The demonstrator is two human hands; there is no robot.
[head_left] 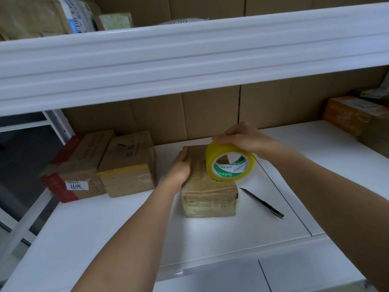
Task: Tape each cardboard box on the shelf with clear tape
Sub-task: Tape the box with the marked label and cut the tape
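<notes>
A small brown cardboard box [209, 197], wrapped in shiny tape, stands in the middle of the white shelf [126, 224]. My left hand [180, 168] lies flat against the box's left side, fingers straight. My right hand [242, 138] grips a yellowish roll of tape [229, 163] from above; the roll stands on edge on the box's top right. Two more cardboard boxes stand to the left: one with yellow tape [128, 165] and one with red print and a "3011" label [77, 167].
A dark pen-like knife [263, 203] lies on the shelf right of the box. An orange-printed box [355, 116] sits at the far right. The white beam of the upper shelf [189, 55] hangs overhead, with parcels above it. Cardboard sheets line the back.
</notes>
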